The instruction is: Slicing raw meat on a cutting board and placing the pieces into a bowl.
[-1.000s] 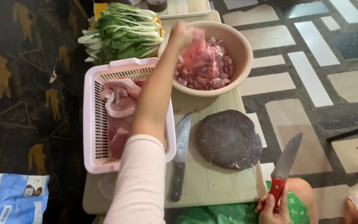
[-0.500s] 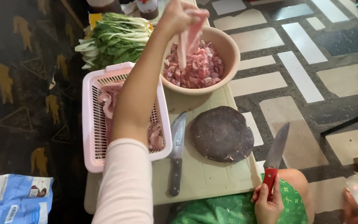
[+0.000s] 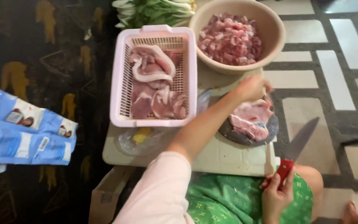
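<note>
Landmark: round dark chopping block [image 3: 233, 135], on the pale table [image 3: 212, 155].
Meat slab [image 3: 251, 120]: flat on the block, pink and white, not cut yet.
Left hand [image 3: 251, 88]: at the far edge of the block, fingers curled together on the top end of the slab, pinching it.
Left arm: stretched out from the near side, across the table to the block, pale pink sleeve up by the elbow.
Right hand [image 3: 275, 195]: near side of the block, low over a green lap, closed tight on the red handle of a knife [image 3: 299, 143].
Knife blade: pointing up and away, just right of the block, not touching the meat.
Done: tan bowl [image 3: 270, 25] past the block, already heaped with small meat bits.
Left: more big slabs in the pink basket [image 3: 189, 74], left of the block.
Behind the basket: green leafy vegetables [image 3: 154, 10].
</note>
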